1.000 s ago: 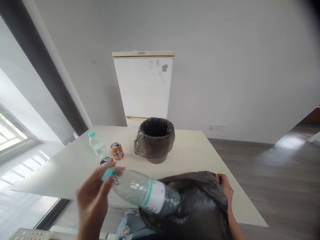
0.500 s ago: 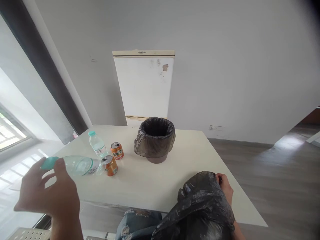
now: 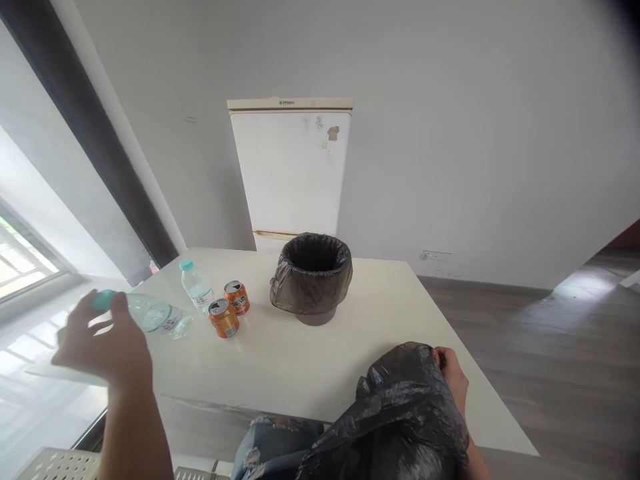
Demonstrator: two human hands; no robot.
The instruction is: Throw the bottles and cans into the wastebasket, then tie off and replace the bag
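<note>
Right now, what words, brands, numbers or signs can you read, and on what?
Nothing reads clearly enough to quote.
Refrigerator, top strip: logo and lettering, too small.
Farther orange can: large pale characters, too blurred.
Nearer orange can: small print, too small.
Standing bottle: label, too small.
Bottle in left hand: label, blurred.

Your held bottle (image 3: 149, 315) is clear with a turquoise cap (image 3: 103, 299); your bag (image 3: 400, 407) over the table's near edge (image 3: 210, 397) is black.

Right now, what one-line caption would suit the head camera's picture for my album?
Left hand holding a clear bottle by its teal cap, right hand clutching a black bag.
</note>
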